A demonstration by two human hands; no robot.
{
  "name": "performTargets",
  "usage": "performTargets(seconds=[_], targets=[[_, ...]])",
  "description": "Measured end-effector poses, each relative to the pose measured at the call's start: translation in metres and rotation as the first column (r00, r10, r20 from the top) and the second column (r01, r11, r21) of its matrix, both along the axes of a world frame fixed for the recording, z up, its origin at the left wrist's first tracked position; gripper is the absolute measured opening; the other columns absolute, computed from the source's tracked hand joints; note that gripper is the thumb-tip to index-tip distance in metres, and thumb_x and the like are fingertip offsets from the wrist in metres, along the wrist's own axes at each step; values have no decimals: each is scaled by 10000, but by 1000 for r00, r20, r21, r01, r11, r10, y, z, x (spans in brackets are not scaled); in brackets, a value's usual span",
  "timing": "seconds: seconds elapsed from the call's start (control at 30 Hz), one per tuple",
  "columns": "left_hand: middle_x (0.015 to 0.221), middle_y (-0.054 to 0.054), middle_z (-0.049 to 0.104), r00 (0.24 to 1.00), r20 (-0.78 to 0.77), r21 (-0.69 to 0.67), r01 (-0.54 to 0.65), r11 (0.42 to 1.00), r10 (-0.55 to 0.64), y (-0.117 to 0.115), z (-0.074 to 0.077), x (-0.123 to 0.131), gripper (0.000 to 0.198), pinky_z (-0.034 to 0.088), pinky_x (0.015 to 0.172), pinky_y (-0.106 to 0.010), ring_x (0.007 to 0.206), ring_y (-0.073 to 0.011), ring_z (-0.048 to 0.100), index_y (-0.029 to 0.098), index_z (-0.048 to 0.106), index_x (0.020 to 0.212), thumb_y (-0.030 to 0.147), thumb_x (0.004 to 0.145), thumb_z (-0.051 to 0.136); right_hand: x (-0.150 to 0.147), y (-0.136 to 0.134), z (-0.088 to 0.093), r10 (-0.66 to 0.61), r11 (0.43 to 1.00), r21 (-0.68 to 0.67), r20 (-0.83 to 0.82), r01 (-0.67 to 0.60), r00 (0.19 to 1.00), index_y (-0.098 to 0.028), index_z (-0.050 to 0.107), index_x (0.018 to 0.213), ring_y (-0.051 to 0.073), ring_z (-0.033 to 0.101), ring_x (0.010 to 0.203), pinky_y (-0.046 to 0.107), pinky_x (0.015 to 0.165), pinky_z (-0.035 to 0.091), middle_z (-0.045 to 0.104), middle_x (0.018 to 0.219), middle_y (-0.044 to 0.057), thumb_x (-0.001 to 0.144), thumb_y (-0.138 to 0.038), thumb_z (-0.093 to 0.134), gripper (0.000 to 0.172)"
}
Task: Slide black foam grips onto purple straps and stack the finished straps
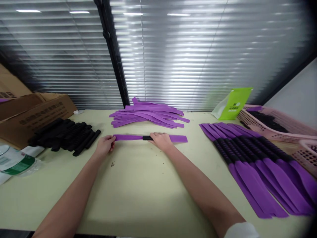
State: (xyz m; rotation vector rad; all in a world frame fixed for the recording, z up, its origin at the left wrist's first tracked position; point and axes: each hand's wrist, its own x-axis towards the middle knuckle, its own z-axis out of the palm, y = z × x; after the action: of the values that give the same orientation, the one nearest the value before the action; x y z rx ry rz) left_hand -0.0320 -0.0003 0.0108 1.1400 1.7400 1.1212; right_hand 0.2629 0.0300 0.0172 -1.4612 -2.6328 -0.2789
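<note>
Pale table (138, 185) (strip piles behind); left hand (105, 145) pinches purple strip (128, 137); right hand (162, 140) grips black sleeve (147, 138)

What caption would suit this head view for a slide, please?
Left hand and right hand hold a purple strip flat on a table.

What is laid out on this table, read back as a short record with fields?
Left hand: pinches the end of a purple strap
Right hand: grips the black sleeve on that strap
Behind: loose strap pile
Left: black sleeve heap, cardboard box
Right: row of sleeved straps, pink basket, green pouch
</note>
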Motion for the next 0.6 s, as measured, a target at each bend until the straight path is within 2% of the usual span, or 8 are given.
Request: performTargets(seconds=[0.07, 0.1, 0.17, 0.2, 0.27, 0.37, 0.47, 0.6], targets=[[570, 20, 519, 982, -176, 91, -56, 994, 71, -2, -2, 7, 292, 355, 395, -235, 394, -116, 446, 180, 547, 875, 453, 820, 462, 2, 0, -2, 8, 1000, 29, -20, -7, 1000, -220, 580, 1106, 191, 602, 885, 285, 714, 411, 602, 1084, 107, 960, -523, 279, 452], [680, -26, 581, 946, -300, 182, -68, 981, 121, -4, -2, 11, 347, 427, 472, -272, 497, -149, 527, 169, 548, 970, 469, 837, 433, 2, 1, -3, 13, 999, 48, -32, -11, 999, -225, 587, 1115, 189, 596, 893, 284, 720, 406, 588, 1104, 105, 956, -527, 295, 449], [1013, -143, 606, 796, -564, 374, 7, 927, 222, -10, 0, 21, 477, 486, 743, -389, 862, -243, 599, 138, 507, 1152, 494, 848, 419, 3, 2, -6, 21, 996, 89, -64, -16, 998, -225, 571, 1171, 191, 587, 908, 291, 744, 396, 586, 1108, 105, 943, -537, 339, 451], [1175, -190, 547, 702, -671, 422, 96, 902, 239, -14, 2, 28, 536, 434, 880, -447, 1061, -294, 534, 120, 482, 1215, 503, 844, 429, 3, 2, -7, 28, 994, 109, -81, -19, 996, -217, 560, 1192, 195, 585, 913, 296, 758, 389, 599, 1091, 106, 934, -540, 367, 457], [1337, -187, 451, 530, -819, 392, 234, 890, 221, -22, 6, 41, 578, 300, 1008, -515, 1240, -341, 385, 150, 436, 1310, 496, 847, 449, 1, 3, -11, 56, 989, 144, -106, -41, 993, -192, 565, 1175, 202, 581, 914, 308, 785, 373, 636, 1037, 105, 917, -531, 427, 447], [1452, -162, 337, 378, -893, 365, 300, 881, 242, -32, 9, 55, 565, 181, 1057, -541, 1336, -352, 250, 198, 407, 1365, 461, 868, 452, -4, 1, -14, 114, 978, 190, -117, -91, 987, -186, 614, 1051, 209, 576, 888, 347, 844, 342, 679, 950, 90, 926, -469, 463, 344], [1486, -139, 301, 302, -919, 347, 307, 886, 256, -35, 9, 55, 520, 130, 1056, -570, 1371, -369, 180, 252, 459, 1336, 465, 862, 473, -11, -5, -13, 171, 964, 222, -111, -144, 979, -196, 623, 1021, 216, 566, 899, 397, 897, 314, 687, 949, 75, 953, -404, 438, 287], [1337, -117, 505, 278, -954, 215, 378, 901, 111, -29, 10, 49, 328, 122, 1048, -570, 1256, -313, 393, 277, 594, 1149, 402, 900, 421, -16, -11, -9, 165, 974, 174, -116, -143, 979, -205, 631, 1024, 206, 559, 911, 375, 836, 346, 668, 1027, 80, 979, -393, 364, 329]])
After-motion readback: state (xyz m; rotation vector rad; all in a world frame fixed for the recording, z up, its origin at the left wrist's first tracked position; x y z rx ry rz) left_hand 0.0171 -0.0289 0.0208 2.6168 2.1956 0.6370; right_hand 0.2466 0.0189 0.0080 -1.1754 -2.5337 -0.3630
